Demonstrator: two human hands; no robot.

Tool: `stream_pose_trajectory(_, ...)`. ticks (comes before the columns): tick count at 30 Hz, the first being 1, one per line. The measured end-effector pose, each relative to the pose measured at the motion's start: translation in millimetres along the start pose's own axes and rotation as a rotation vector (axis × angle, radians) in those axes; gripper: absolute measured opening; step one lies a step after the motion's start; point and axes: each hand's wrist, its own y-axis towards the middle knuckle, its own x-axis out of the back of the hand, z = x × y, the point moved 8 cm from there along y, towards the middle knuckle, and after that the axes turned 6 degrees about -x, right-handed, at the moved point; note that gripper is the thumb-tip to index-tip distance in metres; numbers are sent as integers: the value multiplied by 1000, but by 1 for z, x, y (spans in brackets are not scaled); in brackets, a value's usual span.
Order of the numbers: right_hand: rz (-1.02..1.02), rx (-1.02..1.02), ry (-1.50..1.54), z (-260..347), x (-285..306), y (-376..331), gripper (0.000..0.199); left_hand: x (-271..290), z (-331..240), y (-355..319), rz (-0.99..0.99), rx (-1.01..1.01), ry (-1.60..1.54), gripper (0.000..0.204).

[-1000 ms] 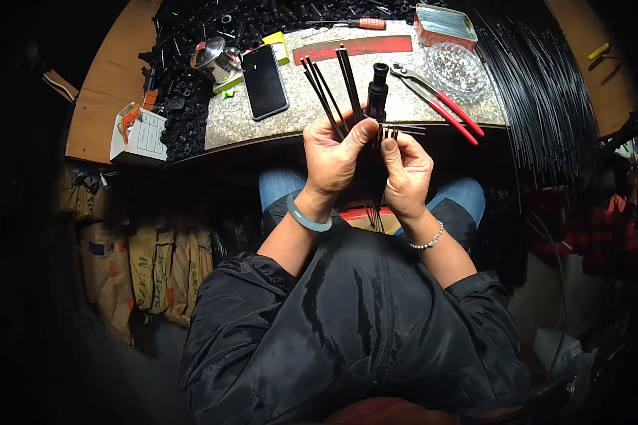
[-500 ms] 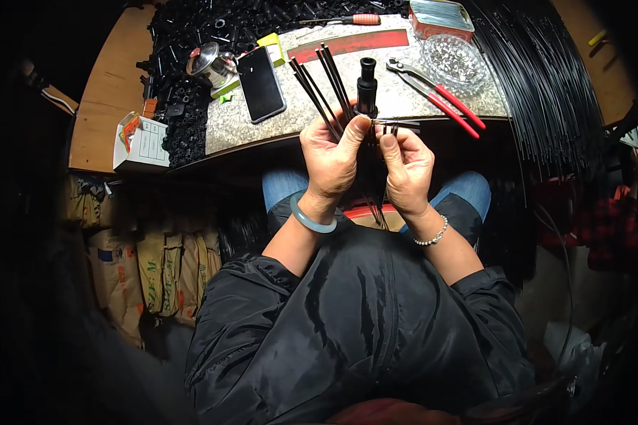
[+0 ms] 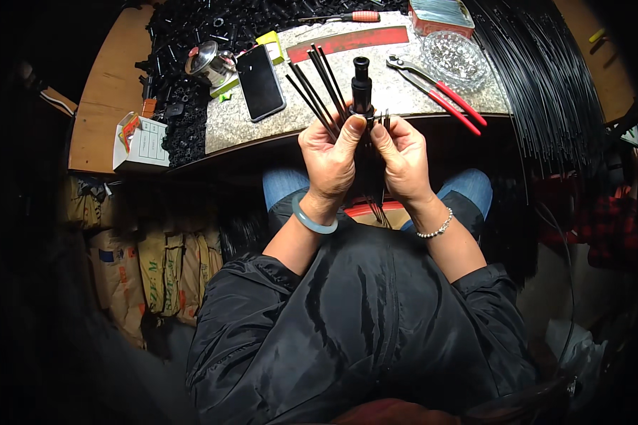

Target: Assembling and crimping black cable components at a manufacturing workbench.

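Observation:
My left hand (image 3: 329, 161) is closed around the lower part of a black stepped tubular fitting (image 3: 361, 93), which looks like an umbrella runner and stands upright. Its thumb presses at the flange. Several thin black rods (image 3: 310, 105) fan up and left from behind the same hand. My right hand (image 3: 407, 166) pinches just right of the flange, with short ends of several thin dark rods (image 3: 385, 120) poking up past its thumb. Whether these rods are fixed to the fitting is hidden by my fingers. More rod ends (image 3: 379, 212) hang below, between my wrists.
Red-handled pliers (image 3: 443, 99), a clear dish (image 3: 455, 60) of small parts, a red strip (image 3: 347, 44), a screwdriver (image 3: 365, 16) and a phone (image 3: 260, 83) lie on the worktop. Black plastic parts (image 3: 191, 32) heap up left; long black rods (image 3: 546, 85) lie right.
Both hands and the fitting have shifted slightly left. My right thumb has moved closer to the flange, and the rods at my left hand have spread a little.

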Motion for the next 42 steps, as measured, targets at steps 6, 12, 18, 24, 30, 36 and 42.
stream_pose_trajectory(6, -31, 29, 1, 4, -5, -2, 16, -1, -3, -1, -51, 4, -80, 29)
stream_pose_trajectory(12, 12, -11, -32, -1, 1, 2, 16, -7, -5, -1, 2, 49, -156, 29)
stream_pose_trajectory(18, 37, -9, -6, 3, -4, 0, 12, -4, -8, 0, 64, 70, 16, 31)
stream_pose_trajectory(24, -46, 68, 89, 5, -2, -6, 9, -7, -24, -1, -52, -107, 98, 30)
stream_pose_trajectory(30, -1, 84, 105, 0, 2, -8, 16, -6, -25, -4, -55, -123, 90, 30)
stream_pose_trajectory(36, 114, -58, 164, -7, 2, 0, 15, -2, -11, -1, 44, 22, 77, 31)
stream_pose_trajectory(42, 32, 115, 135, 4, 2, -3, 11, -12, -23, -2, -63, -99, -36, 31)
